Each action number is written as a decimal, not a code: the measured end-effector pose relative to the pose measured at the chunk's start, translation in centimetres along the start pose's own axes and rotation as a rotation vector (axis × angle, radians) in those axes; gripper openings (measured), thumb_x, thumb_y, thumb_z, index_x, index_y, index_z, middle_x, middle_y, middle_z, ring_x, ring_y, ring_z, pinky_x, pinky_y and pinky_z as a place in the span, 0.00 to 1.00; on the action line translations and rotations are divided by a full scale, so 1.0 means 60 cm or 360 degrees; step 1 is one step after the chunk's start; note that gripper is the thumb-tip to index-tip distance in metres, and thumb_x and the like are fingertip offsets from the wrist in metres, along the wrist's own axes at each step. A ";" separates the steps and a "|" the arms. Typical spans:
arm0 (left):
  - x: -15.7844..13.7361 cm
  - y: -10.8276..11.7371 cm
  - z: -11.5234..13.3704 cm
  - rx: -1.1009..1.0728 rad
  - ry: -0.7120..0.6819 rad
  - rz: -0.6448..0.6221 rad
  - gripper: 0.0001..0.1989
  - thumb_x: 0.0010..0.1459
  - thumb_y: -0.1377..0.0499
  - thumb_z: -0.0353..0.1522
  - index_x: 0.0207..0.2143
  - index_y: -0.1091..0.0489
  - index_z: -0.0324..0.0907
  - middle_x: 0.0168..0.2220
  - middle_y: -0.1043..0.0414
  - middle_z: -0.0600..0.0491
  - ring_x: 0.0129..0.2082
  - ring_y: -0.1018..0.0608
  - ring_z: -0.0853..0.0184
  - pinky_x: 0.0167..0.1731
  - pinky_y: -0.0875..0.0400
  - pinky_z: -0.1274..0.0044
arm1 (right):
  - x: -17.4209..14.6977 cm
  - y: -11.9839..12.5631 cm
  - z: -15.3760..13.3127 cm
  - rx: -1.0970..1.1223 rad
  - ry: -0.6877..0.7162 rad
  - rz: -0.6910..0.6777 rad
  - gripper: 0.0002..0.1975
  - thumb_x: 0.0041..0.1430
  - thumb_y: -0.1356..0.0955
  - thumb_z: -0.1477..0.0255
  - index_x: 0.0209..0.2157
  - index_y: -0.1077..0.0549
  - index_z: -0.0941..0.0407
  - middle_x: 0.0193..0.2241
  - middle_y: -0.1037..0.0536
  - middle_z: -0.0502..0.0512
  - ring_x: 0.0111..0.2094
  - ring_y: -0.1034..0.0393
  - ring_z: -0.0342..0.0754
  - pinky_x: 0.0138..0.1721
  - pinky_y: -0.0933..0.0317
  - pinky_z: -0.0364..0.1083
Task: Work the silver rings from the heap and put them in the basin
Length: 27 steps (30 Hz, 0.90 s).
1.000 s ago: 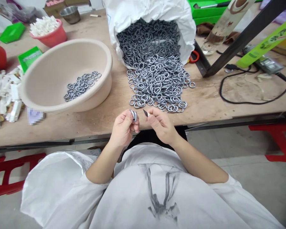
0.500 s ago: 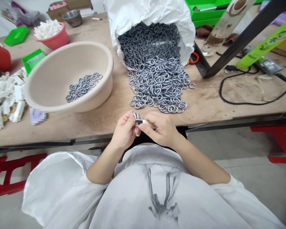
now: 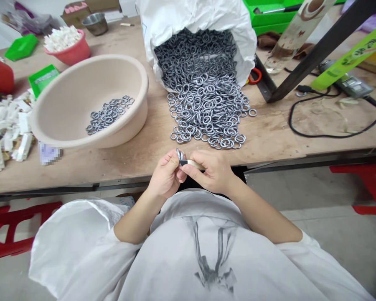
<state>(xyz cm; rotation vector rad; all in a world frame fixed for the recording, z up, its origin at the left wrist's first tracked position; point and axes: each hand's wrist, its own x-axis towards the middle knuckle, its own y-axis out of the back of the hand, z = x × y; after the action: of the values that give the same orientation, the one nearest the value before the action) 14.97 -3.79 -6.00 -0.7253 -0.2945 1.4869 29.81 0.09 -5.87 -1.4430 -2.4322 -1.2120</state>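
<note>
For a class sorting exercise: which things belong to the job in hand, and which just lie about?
Apparently in use: rings in left hand; blade in right hand; ring pile; beige basin; white sack.

Likely lying about: metal bowl; black cable.

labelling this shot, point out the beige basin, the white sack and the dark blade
Beige basin (image 3: pixel 77 95), head view, bare inner wall
White sack (image 3: pixel 200 14), head view, upper outer side
Dark blade (image 3: pixel 183 162), head view, its middle

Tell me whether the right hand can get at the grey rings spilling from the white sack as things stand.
Probably yes: the spilled rings lie just beyond the right hand with nothing visible between, though its grip on the small knife could hinder picking.
</note>
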 end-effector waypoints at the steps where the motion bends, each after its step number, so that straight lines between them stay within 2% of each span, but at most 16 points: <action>1: -0.002 0.000 -0.001 0.0019 0.0004 -0.0022 0.21 0.48 0.29 0.43 0.25 0.35 0.39 0.15 0.42 0.63 0.12 0.42 0.80 0.10 0.44 0.87 | 0.001 0.001 0.006 0.0009 -0.0049 0.0003 0.19 0.65 0.36 0.60 0.22 0.37 0.55 0.19 0.35 0.47 0.23 0.42 0.42 0.28 0.52 0.44; 5: -0.009 -0.002 -0.002 0.0113 0.0016 -0.0129 0.21 0.50 0.30 0.43 0.25 0.35 0.38 0.18 0.38 0.60 0.12 0.41 0.80 0.10 0.43 0.86 | 0.006 0.010 0.035 0.0081 -0.0427 0.0223 0.21 0.66 0.38 0.57 0.23 0.36 0.55 0.18 0.37 0.46 0.22 0.44 0.41 0.27 0.52 0.44; 7: -0.007 0.000 -0.002 0.0137 -0.0034 -0.0092 0.20 0.51 0.31 0.43 0.25 0.34 0.38 0.19 0.37 0.60 0.13 0.39 0.80 0.12 0.41 0.86 | 0.006 0.012 0.041 0.0190 -0.0486 0.0327 0.22 0.66 0.38 0.54 0.25 0.33 0.55 0.19 0.36 0.46 0.23 0.43 0.42 0.27 0.50 0.44; 10: 0.002 0.007 -0.001 0.0192 -0.0129 -0.0021 0.21 0.50 0.31 0.45 0.25 0.34 0.39 0.20 0.34 0.58 0.14 0.34 0.79 0.14 0.37 0.86 | 0.004 0.009 0.034 0.0353 -0.0328 0.0314 0.22 0.63 0.35 0.50 0.36 0.26 0.56 0.28 0.26 0.51 0.29 0.35 0.44 0.32 0.43 0.44; 13: 0.007 0.012 0.000 0.0263 -0.0061 -0.0092 0.22 0.48 0.30 0.47 0.26 0.33 0.38 0.19 0.33 0.58 0.16 0.31 0.76 0.16 0.34 0.84 | 0.005 0.001 0.023 0.0464 -0.0084 0.0153 0.25 0.58 0.31 0.50 0.47 0.24 0.56 0.38 0.21 0.55 0.38 0.29 0.48 0.42 0.39 0.47; 16: 0.004 0.012 0.000 0.0252 0.0058 -0.0106 0.23 0.45 0.29 0.46 0.29 0.31 0.37 0.19 0.32 0.57 0.17 0.29 0.74 0.18 0.30 0.83 | 0.004 -0.012 0.021 0.0498 -0.0008 0.0125 0.22 0.57 0.28 0.54 0.45 0.22 0.55 0.37 0.20 0.55 0.40 0.28 0.49 0.46 0.38 0.49; 21: -0.004 0.005 -0.006 0.0132 0.0074 0.0038 0.19 0.50 0.31 0.44 0.31 0.32 0.38 0.21 0.31 0.57 0.18 0.28 0.74 0.19 0.28 0.82 | -0.004 -0.034 0.016 0.0445 -0.0165 0.0392 0.19 0.54 0.26 0.56 0.43 0.23 0.52 0.39 0.20 0.55 0.42 0.27 0.51 0.47 0.36 0.51; 24: -0.006 0.001 -0.011 0.0133 -0.0001 0.0043 0.18 0.50 0.31 0.43 0.32 0.31 0.39 0.20 0.33 0.59 0.16 0.31 0.75 0.17 0.31 0.83 | -0.006 -0.037 0.010 0.0741 -0.0283 0.0355 0.18 0.55 0.26 0.57 0.42 0.24 0.53 0.36 0.21 0.53 0.36 0.26 0.49 0.41 0.32 0.50; 27: -0.007 0.000 -0.011 0.0189 -0.0024 -0.0010 0.21 0.48 0.30 0.45 0.35 0.30 0.39 0.19 0.35 0.60 0.16 0.32 0.75 0.15 0.34 0.83 | -0.001 -0.032 0.004 0.1280 -0.0526 0.0138 0.20 0.54 0.27 0.53 0.37 0.28 0.54 0.25 0.25 0.48 0.23 0.28 0.46 0.27 0.32 0.47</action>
<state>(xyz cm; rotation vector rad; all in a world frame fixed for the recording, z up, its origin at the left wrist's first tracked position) 15.35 -4.36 -6.41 -0.6177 -0.2177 1.4913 28.45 -0.26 -7.20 -1.5010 -2.5240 0.0808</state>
